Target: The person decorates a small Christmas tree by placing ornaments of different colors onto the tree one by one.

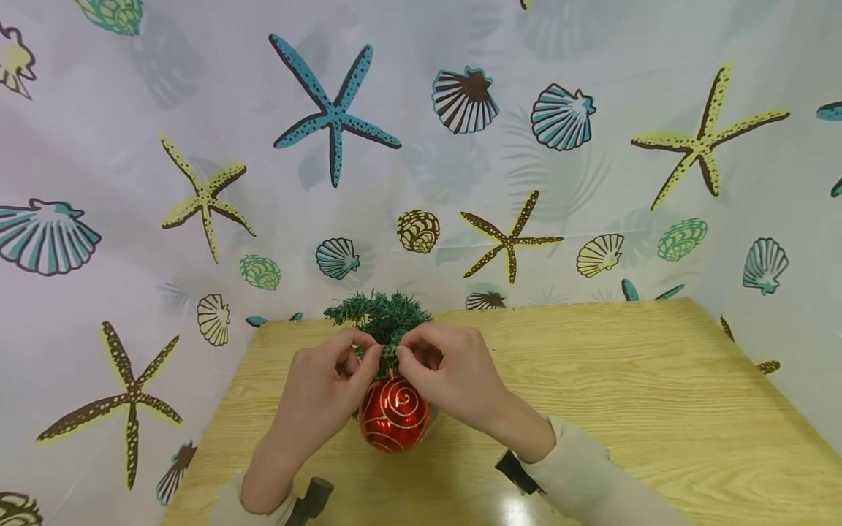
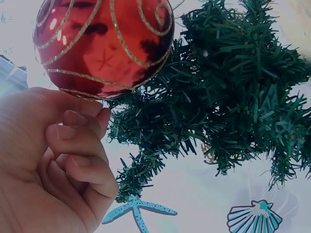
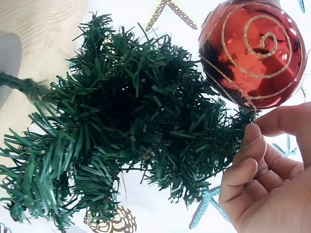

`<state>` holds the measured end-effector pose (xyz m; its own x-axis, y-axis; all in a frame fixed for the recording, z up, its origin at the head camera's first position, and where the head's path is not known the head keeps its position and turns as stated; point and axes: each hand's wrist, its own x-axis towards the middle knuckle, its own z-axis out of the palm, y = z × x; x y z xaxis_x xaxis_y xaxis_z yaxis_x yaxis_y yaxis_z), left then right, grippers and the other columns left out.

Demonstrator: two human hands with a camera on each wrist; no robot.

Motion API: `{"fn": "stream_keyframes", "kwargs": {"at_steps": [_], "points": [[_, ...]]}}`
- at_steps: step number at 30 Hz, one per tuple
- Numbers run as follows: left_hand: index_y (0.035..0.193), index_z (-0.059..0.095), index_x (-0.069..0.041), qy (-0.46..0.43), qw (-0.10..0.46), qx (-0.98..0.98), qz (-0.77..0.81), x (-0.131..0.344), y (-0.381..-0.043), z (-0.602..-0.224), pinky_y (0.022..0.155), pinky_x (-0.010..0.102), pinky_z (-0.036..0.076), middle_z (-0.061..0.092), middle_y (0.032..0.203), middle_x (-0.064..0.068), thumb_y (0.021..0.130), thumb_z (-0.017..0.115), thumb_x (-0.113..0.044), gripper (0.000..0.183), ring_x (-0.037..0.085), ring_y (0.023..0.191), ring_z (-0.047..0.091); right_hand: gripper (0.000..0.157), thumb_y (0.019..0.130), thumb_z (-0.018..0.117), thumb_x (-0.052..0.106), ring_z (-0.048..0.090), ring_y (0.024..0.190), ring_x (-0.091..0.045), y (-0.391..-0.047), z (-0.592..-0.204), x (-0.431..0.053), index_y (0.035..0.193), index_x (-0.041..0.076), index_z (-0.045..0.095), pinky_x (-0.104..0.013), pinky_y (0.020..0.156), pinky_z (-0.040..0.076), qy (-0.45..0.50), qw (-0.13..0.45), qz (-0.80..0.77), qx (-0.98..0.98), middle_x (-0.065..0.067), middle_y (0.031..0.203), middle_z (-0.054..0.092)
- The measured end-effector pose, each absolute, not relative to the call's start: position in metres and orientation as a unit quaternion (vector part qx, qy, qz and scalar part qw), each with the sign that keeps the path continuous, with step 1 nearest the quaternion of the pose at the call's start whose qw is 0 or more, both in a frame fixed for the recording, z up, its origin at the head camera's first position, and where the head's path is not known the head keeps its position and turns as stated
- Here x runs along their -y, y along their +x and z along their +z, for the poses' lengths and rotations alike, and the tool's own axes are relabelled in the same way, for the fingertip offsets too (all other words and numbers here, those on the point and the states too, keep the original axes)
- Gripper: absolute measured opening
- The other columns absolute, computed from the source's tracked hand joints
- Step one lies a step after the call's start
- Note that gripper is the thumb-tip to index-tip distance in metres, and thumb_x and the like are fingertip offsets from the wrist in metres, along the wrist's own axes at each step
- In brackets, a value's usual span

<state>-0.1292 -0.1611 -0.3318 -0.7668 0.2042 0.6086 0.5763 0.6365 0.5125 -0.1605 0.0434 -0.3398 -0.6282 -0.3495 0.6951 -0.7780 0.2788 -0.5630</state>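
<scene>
Fingertips (image 1: 376, 353) of left hand (image 1: 322, 394) and right hand (image 1: 447, 376) pinched together at one branch tip of small green tree (image 1: 380, 321), probably on a hanging loop, hidden. Red bauble (image 1: 393, 413) dangling just below, over wooden table (image 1: 658, 394), clear of needles.

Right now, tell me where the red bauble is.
In the head view, the red bauble hangs from the small green tree, between left hand and right hand.

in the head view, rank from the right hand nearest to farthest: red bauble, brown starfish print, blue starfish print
1. red bauble, just below the right hand
2. brown starfish print, on the curtain above
3. blue starfish print, highest, upper left
</scene>
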Motion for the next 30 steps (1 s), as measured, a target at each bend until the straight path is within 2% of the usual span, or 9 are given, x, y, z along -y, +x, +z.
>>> {"fn": "stream_keyframes", "kwargs": {"at_steps": [13, 30], "points": [[0.097, 0.076, -0.015, -0.225, 0.229, 0.872, -0.369, 0.1602, -0.1240, -0.3379, 0.045, 0.022, 0.037, 0.051, 0.059, -0.015, 0.099, 0.072, -0.007, 0.009, -0.003, 0.047, 0.040, 0.013, 0.091, 0.071, 0.003, 0.044, 0.056, 0.004, -0.1589, -0.3499, -0.0432, 0.084, 0.012, 0.076, -0.017, 0.051, 0.041, 0.383, 0.223, 0.458, 0.771, 0.006, 0.066, 0.060], [0.102, 0.078, -0.015, -0.232, 0.234, 0.862, -0.386, 0.1607, -0.1199, -0.3419, 0.048, 0.023, 0.046, 0.059, 0.062, -0.014, 0.100, 0.072, -0.009, 0.009, -0.004, 0.052, 0.050, 0.007, 0.095, 0.076, 0.008, 0.052, 0.060, 0.004, -0.1549, -0.3502, -0.0434, 0.089, 0.011, 0.079, -0.017, 0.055, 0.048, 0.395, 0.206, 0.462, 0.767, 0.005, 0.071, 0.068]]}}
